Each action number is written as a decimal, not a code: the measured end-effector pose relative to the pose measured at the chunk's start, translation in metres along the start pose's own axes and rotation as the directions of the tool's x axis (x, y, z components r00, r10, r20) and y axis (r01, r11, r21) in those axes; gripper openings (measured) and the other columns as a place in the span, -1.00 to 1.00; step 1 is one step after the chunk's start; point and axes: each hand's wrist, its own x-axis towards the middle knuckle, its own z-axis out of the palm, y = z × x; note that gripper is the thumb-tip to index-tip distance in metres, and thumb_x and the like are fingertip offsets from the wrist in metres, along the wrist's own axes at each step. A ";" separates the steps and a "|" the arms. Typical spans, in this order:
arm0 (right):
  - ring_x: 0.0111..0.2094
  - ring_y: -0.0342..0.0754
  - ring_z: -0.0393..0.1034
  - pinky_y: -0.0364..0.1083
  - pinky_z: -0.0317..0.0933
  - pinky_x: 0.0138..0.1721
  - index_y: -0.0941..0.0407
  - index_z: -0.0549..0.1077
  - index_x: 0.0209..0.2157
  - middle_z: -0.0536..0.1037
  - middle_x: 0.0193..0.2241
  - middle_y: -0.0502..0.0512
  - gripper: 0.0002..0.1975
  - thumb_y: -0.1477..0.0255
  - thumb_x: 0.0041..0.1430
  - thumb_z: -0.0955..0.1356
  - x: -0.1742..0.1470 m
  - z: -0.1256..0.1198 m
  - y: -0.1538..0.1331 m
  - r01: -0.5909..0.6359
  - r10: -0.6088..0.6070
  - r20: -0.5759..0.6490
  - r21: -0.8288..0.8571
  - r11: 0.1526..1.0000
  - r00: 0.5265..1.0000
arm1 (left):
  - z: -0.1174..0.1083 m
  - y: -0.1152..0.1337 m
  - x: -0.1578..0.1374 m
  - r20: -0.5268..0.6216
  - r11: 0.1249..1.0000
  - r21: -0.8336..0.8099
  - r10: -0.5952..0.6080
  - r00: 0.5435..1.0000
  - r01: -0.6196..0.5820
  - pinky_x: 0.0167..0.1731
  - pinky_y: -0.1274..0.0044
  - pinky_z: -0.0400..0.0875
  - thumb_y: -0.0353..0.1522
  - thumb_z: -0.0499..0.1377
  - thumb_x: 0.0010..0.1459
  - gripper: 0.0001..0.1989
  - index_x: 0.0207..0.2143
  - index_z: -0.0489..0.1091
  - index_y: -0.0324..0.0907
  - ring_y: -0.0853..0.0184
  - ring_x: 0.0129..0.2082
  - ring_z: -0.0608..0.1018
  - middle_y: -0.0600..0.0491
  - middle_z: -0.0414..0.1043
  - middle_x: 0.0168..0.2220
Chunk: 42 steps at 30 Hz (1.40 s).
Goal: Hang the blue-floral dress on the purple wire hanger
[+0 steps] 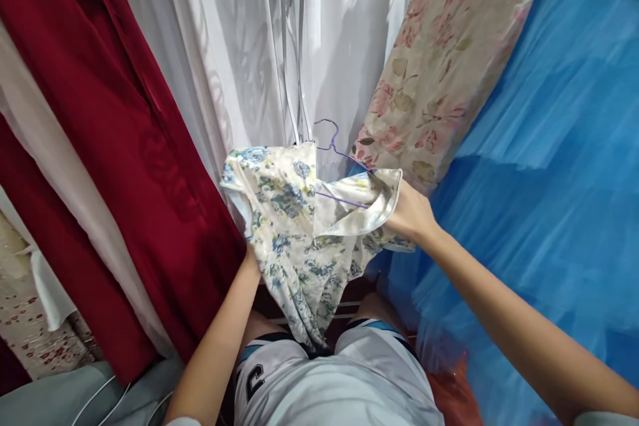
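A cream floral dress (287, 213) with blue flowers hangs in front of my body, its lower part bunched towards my lap. A thin purple hanger (333, 140) is partly inside it; the hook stands above the neckline and a bar crosses the neck opening. My right hand (412, 213) grips the dress at its right shoulder, the fingers mostly covered by the cloth. At the dress's left side, my left hand (253, 265) goes behind the fabric. Only its wrist edge shows, so its fingers are hidden.
Dark red cloth (164, 180) hangs at left and white drapery (239, 33) behind. To the right hang a beige floral fabric (424, 80) and blue tulle (539, 166). Several white hangers (287, 46) dangle near the middle. Thin white wires (114, 399) lie at lower left.
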 end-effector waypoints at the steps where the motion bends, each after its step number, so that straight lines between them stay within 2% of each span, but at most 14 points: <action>1: -0.08 0.32 0.42 0.06 0.31 -0.22 0.06 0.37 0.13 0.50 -0.02 0.26 -0.38 0.23 0.00 0.41 0.007 0.001 0.001 -0.012 0.012 0.013 -0.021 1.000 1.000 | -0.007 -0.012 -0.005 -0.044 0.999 -0.037 0.030 0.999 -0.031 -0.05 0.27 0.46 0.23 -0.18 0.13 -0.29 -0.13 0.45 -0.06 0.06 0.09 0.45 -0.08 0.50 -0.05; 3: -0.11 0.30 0.43 0.04 0.30 -0.24 0.05 0.37 0.11 0.52 -0.07 0.24 -0.39 0.25 -0.02 0.41 0.019 0.003 -0.002 0.002 0.001 0.049 -0.063 0.998 0.999 | -0.016 -0.037 -0.013 -0.160 0.988 -0.101 0.101 0.982 -0.118 0.09 0.33 0.37 0.26 -0.19 0.10 -0.25 -0.07 0.43 -0.05 0.12 0.17 0.39 -0.06 0.47 0.02; 5: -0.11 0.29 0.43 0.04 0.31 -0.26 0.06 0.34 0.12 0.51 -0.09 0.24 -0.37 0.27 -0.04 0.40 0.028 0.006 -0.006 0.050 -0.041 0.089 -0.104 0.993 0.995 | -0.020 -0.060 -0.021 -0.246 0.983 -0.065 0.149 0.958 -0.170 0.17 0.37 0.28 0.19 0.02 0.09 -0.36 -0.03 0.41 -0.07 0.15 0.20 0.37 -0.05 0.44 0.07; 8: -0.07 0.29 0.40 0.05 0.33 -0.26 0.09 0.25 0.20 0.44 -0.01 0.28 -0.26 0.27 -0.05 0.40 0.032 0.004 -0.007 0.165 -0.150 0.139 -0.100 0.981 0.979 | -0.018 -0.082 -0.036 -0.318 0.988 0.101 0.144 0.937 -0.118 0.17 0.34 0.26 -0.07 0.31 0.00 -0.48 -0.04 0.41 -0.14 0.11 0.15 0.42 -0.09 0.45 0.06; 14: 0.15 0.30 0.22 0.15 0.22 0.06 0.15 0.02 0.35 0.21 0.22 0.37 -0.04 0.36 -0.10 0.41 0.022 0.005 -0.004 0.448 -0.448 0.210 0.049 0.893 0.869 | -0.005 -0.110 -0.076 -0.488 0.996 0.092 0.063 0.871 -0.020 0.08 0.31 0.33 -0.24 0.30 0.07 -0.64 -0.13 0.44 -0.25 0.10 0.03 0.51 -0.14 0.51 -0.05; 18: 0.24 0.40 0.06 0.31 0.05 0.15 0.14 0.12 0.32 0.01 0.34 0.37 -0.10 0.38 -0.09 0.40 0.019 0.023 -0.015 0.480 -0.484 0.248 0.081 0.874 0.839 | -0.006 -0.121 -0.090 -0.578 1.000 -0.013 0.013 0.816 -0.025 0.08 0.33 0.32 -0.26 0.28 0.09 -0.66 -0.11 0.45 -0.25 0.12 0.03 0.50 -0.12 0.51 -0.04; 22: 0.29 0.26 0.05 0.28 -0.03 0.21 0.02 0.53 -0.01 0.02 0.37 0.11 -0.63 0.45 0.15 0.30 0.023 0.042 -0.028 0.388 -0.423 0.169 0.202 0.899 0.890 | -0.008 -0.124 -0.094 -0.553 0.998 -0.055 0.006 0.833 -0.043 0.08 0.36 0.33 -0.27 0.28 0.09 -0.68 -0.12 0.47 -0.24 0.15 0.02 0.50 -0.10 0.51 -0.04; 25: 0.30 0.20 0.07 0.31 -0.18 0.28 0.00 0.60 -0.18 0.21 0.30 0.05 -0.69 0.52 0.21 0.25 0.023 0.050 -0.046 0.313 -0.355 0.055 0.360 0.879 0.933 | -0.006 -0.127 -0.097 -0.563 0.997 -0.080 -0.035 0.826 -0.013 0.06 0.38 0.35 -0.26 0.28 0.08 -0.70 -0.15 0.47 -0.22 0.16 0.01 0.51 -0.07 0.53 -0.08; 29: 0.21 0.10 0.26 0.22 0.01 0.25 -0.01 0.56 -0.08 0.49 0.10 0.06 -0.73 0.41 0.28 0.28 0.006 0.044 -0.079 0.124 -0.431 0.200 0.780 0.614 0.880 | -0.002 -0.134 -0.106 -0.559 0.996 -0.081 -0.070 0.826 0.029 0.09 0.40 0.32 -0.25 0.29 0.07 -0.73 -0.20 0.45 -0.20 0.18 0.04 0.50 -0.04 0.53 -0.11; 32: 0.17 0.10 0.31 0.09 0.15 0.18 0.04 0.55 -0.05 0.54 0.04 0.12 -0.73 0.32 0.25 0.34 -0.022 0.030 -0.093 -0.030 -0.418 0.282 0.856 0.516 0.863 | 0.003 -0.138 -0.117 -0.512 0.995 -0.082 -0.083 0.855 0.048 0.12 0.41 0.30 -0.24 0.26 0.10 -0.70 -0.14 0.44 -0.18 0.20 0.09 0.46 -0.04 0.51 -0.06; 35: -0.16 0.03 0.49 -0.03 0.30 -0.08 0.12 0.57 -0.25 0.62 -0.25 0.13 -0.74 0.27 0.29 0.30 -0.058 0.030 -0.086 -0.157 -0.266 0.392 0.772 0.616 0.881 | 0.007 -0.141 -0.126 -0.494 0.990 -0.099 -0.137 0.859 0.101 0.11 0.40 0.31 -0.25 0.25 0.11 -0.68 -0.10 0.43 -0.18 0.19 0.09 0.46 -0.05 0.50 -0.04; 38: -0.49 -0.07 0.38 -0.11 0.20 -0.43 0.15 0.47 -0.47 0.53 -0.54 0.06 -0.65 0.21 0.27 0.30 -0.097 0.055 -0.069 -0.340 -0.061 0.569 0.569 0.748 0.820 | 0.011 -0.142 -0.130 -0.514 0.982 -0.115 -0.189 0.837 0.151 0.06 0.38 0.34 -0.29 0.23 0.10 -0.68 -0.09 0.42 -0.20 0.16 0.05 0.48 -0.07 0.50 -0.06; 40: -0.53 -0.08 0.32 -0.13 0.11 -0.50 0.16 0.44 -0.48 0.49 -0.57 0.04 -0.67 0.19 0.20 0.35 -0.119 0.078 -0.061 -0.397 0.018 0.635 0.460 0.794 0.772 | 0.013 -0.142 -0.131 -0.520 0.981 -0.118 -0.195 0.831 0.156 0.05 0.38 0.35 -0.30 0.21 0.10 -0.68 -0.08 0.42 -0.21 0.15 0.05 0.48 -0.08 0.51 -0.07; 42: -0.51 -0.07 0.33 -0.13 0.10 -0.48 0.15 0.43 -0.45 0.50 -0.54 0.05 -0.71 0.21 0.18 0.36 -0.132 0.100 -0.060 -0.411 0.049 0.629 0.444 0.796 0.776 | 0.014 -0.140 -0.133 -0.516 0.982 -0.119 -0.188 0.836 0.147 0.04 0.38 0.35 -0.30 0.21 0.10 -0.67 -0.08 0.42 -0.22 0.14 0.04 0.49 -0.09 0.51 -0.07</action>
